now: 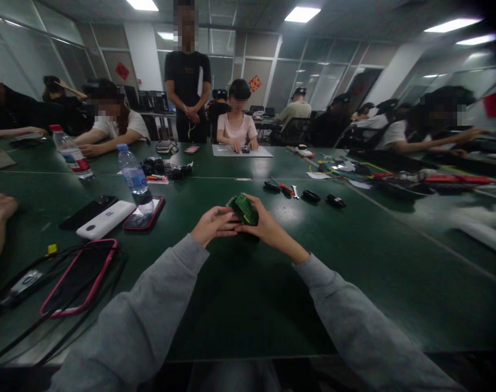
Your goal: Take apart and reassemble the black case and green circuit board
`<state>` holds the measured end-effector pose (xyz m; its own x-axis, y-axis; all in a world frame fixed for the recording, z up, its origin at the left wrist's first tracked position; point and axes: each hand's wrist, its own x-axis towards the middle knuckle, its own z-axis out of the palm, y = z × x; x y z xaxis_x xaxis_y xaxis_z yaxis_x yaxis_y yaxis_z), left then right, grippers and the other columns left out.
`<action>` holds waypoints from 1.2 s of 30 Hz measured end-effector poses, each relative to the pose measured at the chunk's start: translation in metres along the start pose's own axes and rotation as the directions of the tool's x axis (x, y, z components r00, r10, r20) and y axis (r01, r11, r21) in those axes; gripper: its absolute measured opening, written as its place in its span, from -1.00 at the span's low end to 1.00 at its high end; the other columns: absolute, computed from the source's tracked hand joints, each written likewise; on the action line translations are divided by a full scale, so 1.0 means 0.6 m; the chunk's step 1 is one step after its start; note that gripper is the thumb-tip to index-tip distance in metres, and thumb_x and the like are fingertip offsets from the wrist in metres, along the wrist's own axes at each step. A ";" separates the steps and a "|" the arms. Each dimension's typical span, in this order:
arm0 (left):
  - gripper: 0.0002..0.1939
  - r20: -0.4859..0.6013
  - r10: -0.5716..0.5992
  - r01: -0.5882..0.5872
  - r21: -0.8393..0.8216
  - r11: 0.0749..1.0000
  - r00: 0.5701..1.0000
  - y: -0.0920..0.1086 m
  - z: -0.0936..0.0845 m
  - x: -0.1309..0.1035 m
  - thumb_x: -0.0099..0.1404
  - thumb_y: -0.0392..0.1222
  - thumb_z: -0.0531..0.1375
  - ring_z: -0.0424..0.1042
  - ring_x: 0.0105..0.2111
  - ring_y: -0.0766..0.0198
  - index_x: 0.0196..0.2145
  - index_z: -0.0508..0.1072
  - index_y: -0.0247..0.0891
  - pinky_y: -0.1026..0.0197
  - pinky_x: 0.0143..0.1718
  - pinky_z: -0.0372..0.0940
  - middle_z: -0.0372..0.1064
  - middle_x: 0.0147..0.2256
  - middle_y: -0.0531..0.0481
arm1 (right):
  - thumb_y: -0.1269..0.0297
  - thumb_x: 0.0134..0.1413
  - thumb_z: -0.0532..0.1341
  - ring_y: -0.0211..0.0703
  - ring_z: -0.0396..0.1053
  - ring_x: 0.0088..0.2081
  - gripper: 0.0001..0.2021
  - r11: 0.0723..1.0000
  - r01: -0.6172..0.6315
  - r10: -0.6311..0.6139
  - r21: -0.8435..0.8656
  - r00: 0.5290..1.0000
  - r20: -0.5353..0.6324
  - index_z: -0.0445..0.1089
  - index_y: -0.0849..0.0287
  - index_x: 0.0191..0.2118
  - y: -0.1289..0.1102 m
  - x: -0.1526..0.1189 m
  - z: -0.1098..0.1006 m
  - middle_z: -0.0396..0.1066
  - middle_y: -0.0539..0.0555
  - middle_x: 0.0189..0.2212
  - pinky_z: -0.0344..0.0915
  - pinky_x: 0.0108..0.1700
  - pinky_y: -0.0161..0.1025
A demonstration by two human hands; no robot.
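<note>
A green circuit board (246, 209) is held tilted between my two hands, just above the table. My right hand (268, 223) grips it along its right side, thumb and fingers closed round the edges. On the other side my left hand (215, 224) has its fingers bent against the board's left and lower edge, where a paler part shows. The fingertips partly cover that side, so its exact shape is hidden. Grey sleeves reach up to both wrists.
Left on the green table (354, 261) lie a power bank (105, 219), a red-edged phone (144, 213), a pink-cased phone (80, 279) with cables, and a water bottle (132, 170). Beyond my hands are a wrench (295, 192) and black parts (311, 196). A co-worker (237, 122) sits opposite.
</note>
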<state>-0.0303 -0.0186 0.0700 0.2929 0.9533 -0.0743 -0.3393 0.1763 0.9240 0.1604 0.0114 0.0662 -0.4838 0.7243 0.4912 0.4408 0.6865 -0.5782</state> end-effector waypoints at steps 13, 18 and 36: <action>-0.71 -0.275 -0.063 0.022 -0.150 0.988 0.959 -0.007 -0.049 0.026 0.17 -0.20 0.18 0.47 -0.26 0.20 -0.14 0.32 -0.30 0.15 -0.20 0.35 0.40 -0.10 -0.22 | 0.07 0.14 0.09 -0.02 0.36 -0.20 -0.59 0.934 -0.202 0.142 -0.296 0.967 -0.211 0.14 0.14 0.04 0.024 -0.009 0.012 0.34 0.15 -0.15 0.29 -0.18 -0.11; -0.70 -0.351 -0.136 0.099 -0.122 0.988 0.926 -0.036 -0.081 0.049 0.15 -0.21 0.18 0.47 -0.31 0.26 -0.13 0.33 -0.28 0.23 -0.30 0.34 0.40 -0.10 -0.19 | 0.08 0.10 0.13 -0.05 0.34 -0.23 -0.59 0.910 -0.194 0.151 -0.367 0.978 -0.142 0.19 0.16 0.02 0.055 -0.011 0.015 0.35 0.16 -0.22 0.29 -0.20 -0.13; -0.75 -0.352 -0.129 0.135 -0.008 0.991 0.927 -0.055 -0.108 0.062 0.18 -0.23 0.17 0.48 -0.38 0.27 -0.16 0.32 -0.28 0.25 -0.36 0.32 0.46 -0.23 -0.16 | 0.07 0.09 0.15 -0.01 0.31 -0.17 -0.50 0.648 -0.237 0.189 -0.724 0.971 -0.149 0.21 0.28 0.07 0.250 -0.164 -0.229 0.35 0.29 -0.19 0.20 -0.15 -0.16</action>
<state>-0.0659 0.0272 0.0121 0.0005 0.9473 -0.3204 -0.3035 0.3054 0.9026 0.3777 0.0516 0.0208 -0.2739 0.8420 0.4648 0.9476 0.3189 -0.0192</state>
